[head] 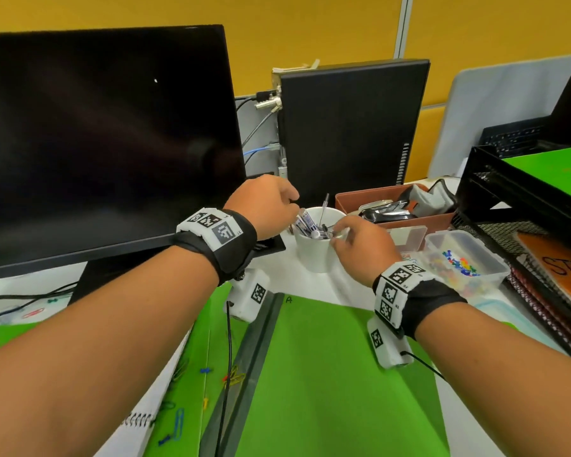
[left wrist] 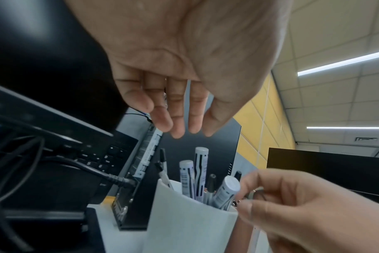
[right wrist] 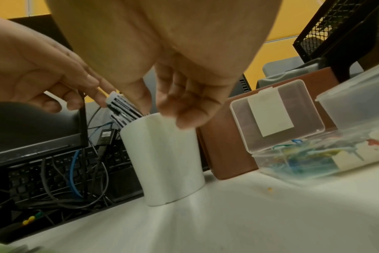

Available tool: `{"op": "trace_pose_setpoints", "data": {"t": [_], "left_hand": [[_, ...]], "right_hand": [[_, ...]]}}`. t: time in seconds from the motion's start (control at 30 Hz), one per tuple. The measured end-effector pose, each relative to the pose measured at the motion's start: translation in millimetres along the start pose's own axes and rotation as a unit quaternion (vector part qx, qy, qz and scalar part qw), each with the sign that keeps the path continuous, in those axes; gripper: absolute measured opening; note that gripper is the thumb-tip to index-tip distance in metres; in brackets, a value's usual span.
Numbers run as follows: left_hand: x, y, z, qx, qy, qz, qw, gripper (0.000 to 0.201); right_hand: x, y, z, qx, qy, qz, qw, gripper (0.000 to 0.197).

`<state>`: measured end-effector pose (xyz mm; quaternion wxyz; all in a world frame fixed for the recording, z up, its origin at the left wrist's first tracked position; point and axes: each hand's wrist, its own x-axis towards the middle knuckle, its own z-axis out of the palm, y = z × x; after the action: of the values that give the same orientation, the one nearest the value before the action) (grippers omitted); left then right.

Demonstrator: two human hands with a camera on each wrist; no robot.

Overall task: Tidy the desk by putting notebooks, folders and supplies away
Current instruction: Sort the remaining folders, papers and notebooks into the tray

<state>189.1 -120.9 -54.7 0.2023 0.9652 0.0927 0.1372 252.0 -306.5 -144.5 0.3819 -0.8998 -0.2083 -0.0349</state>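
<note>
A white cup stands on the desk beside the monitor base and holds grey-capped markers and thin pens. My left hand hovers over the cup's left side with its fingers hanging down fairly straight. In the right wrist view its fingertips touch the top of one marker. My right hand sits at the cup's right rim with curled fingers. Whether it grips anything is unclear.
A dark monitor fills the left, and a black PC tower stands behind the cup. To the right are a brown tray, a clear box of push pins and a black mesh rack. Green folders, loose clips and a spiral notebook lie near me.
</note>
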Motion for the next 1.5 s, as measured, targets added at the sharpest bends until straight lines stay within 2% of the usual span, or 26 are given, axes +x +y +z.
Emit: {"op": "trace_pose_setpoints", "data": {"t": [0.13,0.27,0.37,0.5,0.57,0.63,0.8,1.03,1.13,1.3,1.5], "left_hand": [[-34,-24,-10,-0.007,0.008,0.005,1.000,0.020],[-75,-48,-12,-0.011,-0.029,-0.021,0.999,0.007],[-102,-65,-7,0.031,-0.076,-0.036,0.996,0.007],[-127,-86,0,0.014,-0.143,-0.069,0.987,0.010],[-138,-93,3,0.007,-0.160,-0.069,0.985,0.012],[-148,-96,4,0.023,-0.172,-0.062,0.983,0.012],[-166,-99,11,0.050,-0.221,-0.058,0.972,0.016],[-177,-92,19,0.066,-0.270,-0.050,0.959,0.038],[-179,-91,21,0.081,-0.268,-0.039,0.959,0.033],[-180,-95,20,0.063,-0.253,-0.025,0.965,0.011],[-179,-102,18,0.025,-0.245,-0.034,0.969,0.008]], "right_hand": [[-12,-16,-2,0.025,0.034,-0.024,0.999,0.013],[-24,-41,12,0.047,0.000,-0.027,0.999,0.016],[-37,-65,28,0.032,-0.120,-0.019,0.992,0.016],[-57,-92,53,-0.041,-0.292,-0.020,0.955,0.016],[-63,-101,66,-0.100,-0.347,-0.037,0.932,0.021],[-66,-109,75,-0.147,-0.374,-0.051,0.914,0.026],[-64,-120,93,-0.176,-0.358,-0.043,0.916,0.023],[-64,-118,112,-0.210,-0.321,-0.058,0.922,0.017],[-64,-118,118,-0.197,-0.323,-0.054,0.924,0.016],[-65,-119,116,-0.174,-0.329,-0.047,0.927,0.017],[-69,-117,109,-0.157,-0.331,-0.037,0.930,0.023]]}}
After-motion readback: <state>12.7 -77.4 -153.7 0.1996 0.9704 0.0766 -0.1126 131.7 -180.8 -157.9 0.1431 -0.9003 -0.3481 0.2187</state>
